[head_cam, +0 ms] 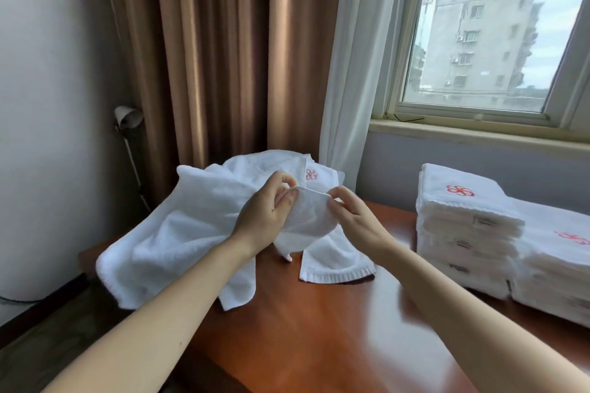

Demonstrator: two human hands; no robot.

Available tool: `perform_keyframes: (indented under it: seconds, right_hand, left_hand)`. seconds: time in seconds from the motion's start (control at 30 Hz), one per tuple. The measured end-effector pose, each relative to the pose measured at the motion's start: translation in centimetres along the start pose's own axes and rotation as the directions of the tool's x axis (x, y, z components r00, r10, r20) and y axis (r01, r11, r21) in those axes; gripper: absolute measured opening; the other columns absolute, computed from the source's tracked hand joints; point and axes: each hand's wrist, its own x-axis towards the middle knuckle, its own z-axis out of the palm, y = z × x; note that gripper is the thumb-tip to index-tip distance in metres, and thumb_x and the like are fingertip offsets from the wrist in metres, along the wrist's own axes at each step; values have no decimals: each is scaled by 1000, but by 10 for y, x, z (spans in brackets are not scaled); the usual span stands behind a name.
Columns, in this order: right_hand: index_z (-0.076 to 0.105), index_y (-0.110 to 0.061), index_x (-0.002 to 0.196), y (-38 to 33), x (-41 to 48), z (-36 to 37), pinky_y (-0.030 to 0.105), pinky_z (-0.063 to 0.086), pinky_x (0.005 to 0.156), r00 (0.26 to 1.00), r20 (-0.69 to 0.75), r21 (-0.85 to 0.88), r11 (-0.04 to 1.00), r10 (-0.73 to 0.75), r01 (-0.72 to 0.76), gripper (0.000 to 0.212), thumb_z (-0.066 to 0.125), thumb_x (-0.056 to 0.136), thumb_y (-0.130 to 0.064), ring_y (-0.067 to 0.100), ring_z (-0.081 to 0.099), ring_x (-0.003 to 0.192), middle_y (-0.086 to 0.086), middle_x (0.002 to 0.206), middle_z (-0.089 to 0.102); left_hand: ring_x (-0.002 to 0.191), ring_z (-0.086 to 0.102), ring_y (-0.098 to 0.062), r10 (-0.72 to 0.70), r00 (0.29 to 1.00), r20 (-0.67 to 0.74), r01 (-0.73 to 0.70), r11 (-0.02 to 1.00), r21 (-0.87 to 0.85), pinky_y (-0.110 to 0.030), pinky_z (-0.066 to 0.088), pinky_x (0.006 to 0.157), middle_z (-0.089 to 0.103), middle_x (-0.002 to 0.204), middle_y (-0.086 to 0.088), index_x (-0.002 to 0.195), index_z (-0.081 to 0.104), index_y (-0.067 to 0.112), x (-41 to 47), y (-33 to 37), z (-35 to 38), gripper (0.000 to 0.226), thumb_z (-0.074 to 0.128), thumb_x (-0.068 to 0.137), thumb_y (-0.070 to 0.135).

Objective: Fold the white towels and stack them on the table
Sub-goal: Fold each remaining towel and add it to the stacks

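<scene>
Only 2 bare forearms show of the person, the left forearm [153, 313] and the right forearm [463, 306], both slim and uncovered all the way to the wrist. The left hand [260, 217] and the right hand [354, 222] are bare as well, and the nails that show are short and plain. 1 small dark speck [180, 342] marks the left forearm.
</scene>
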Motion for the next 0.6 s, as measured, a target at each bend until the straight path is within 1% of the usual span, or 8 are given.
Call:
perform_keyframes:
  seconds: [0.07, 0.13, 0.27, 0.33, 0.4, 0.43, 0.5, 0.6]
  right_hand:
    - [55, -12, 93, -10, -16, -9, 30, 33, 64, 999, -36, 41, 999, 29, -27, 16, 44, 103, -18, 13, 42, 71, 2, 78, 48]
    - [56, -19, 89, -17, -34, -19, 26, 33, 58, 996, -75, 40, 998, 42, -39, 18, 45, 102, -20, 9, 41, 63, -4, 71, 49]
    - [60, -15, 99, -21, -68, -45, 22, 39, 58, 991, -110, -49, 995, 79, -85, 13, 48, 103, -20, 13, 49, 70, 3, 84, 58]
    - [61, -17, 99, -21, -86, -61, 20, 42, 64, 989, -119, -78, 992, 89, -99, 12, 49, 102, -19, 9, 52, 72, -1, 89, 60]
    - [61, -21, 92, -23, -104, -77, 13, 39, 62, 983, -164, -110, 989, 85, -103, 15, 50, 101, -16, -2, 50, 66, -9, 81, 58]
    - [60, -23, 86, -24, -114, -86, 10, 36, 58, 977, -197, -134, 985, 79, -107, 19, 51, 100, -14, -6, 47, 60, -13, 74, 55]
    - [58, -26, 78, -25, -136, -105, 10, 35, 54, 964, -253, -177, 976, 82, -130, 26, 52, 100, -13, -8, 45, 53, -14, 66, 50]
    - [59, -22, 78, -26, -173, -137, 12, 34, 53, 944, -311, -212, 960, 112, -184, 24, 50, 99, -14, -3, 42, 55, -11, 68, 51]
  left_hand:
    - [84, 63, -14, 11, 1000, -10, -10, 1000, 18, -50, 54, 77, 64, 86, 4, 99, 47, 36, -4, 12, 7, 5, 48, 100, 41]
    - [81, 62, -14, 30, 999, -9, -30, 999, 27, -49, 54, 76, 63, 84, 5, 97, 45, 38, -8, 26, 14, 5, 47, 100, 42]
    - [86, 62, -15, 49, 998, 27, -49, 999, 21, -49, 54, 78, 63, 88, 5, 96, 44, 40, -17, 51, 34, 6, 47, 102, 39]
    - [85, 60, -8, 71, 997, 41, -72, 997, 8, -44, 54, 76, 62, 88, 6, 96, 44, 41, -22, 65, 48, 7, 47, 102, 38]
    - [83, 58, -3, 114, 992, 55, -113, 993, -12, -37, 51, 72, 61, 85, 9, 96, 44, 41, -26, 80, 65, 8, 46, 102, 37]
    - [82, 58, -2, 134, 989, 69, -132, 991, -31, -35, 50, 71, 60, 84, 11, 97, 45, 40, -27, 88, 75, 7, 46, 102, 36]
    - [80, 58, -5, 178, 979, 103, -171, 983, -70, -30, 48, 68, 58, 83, 15, 102, 47, 33, -30, 105, 97, 3, 46, 103, 36]
    - [81, 58, -10, 250, 956, 153, -233, 965, -122, -25, 45, 64, 56, 85, 16, 107, 48, 26, -37, 133, 134, 11, 45, 103, 36]
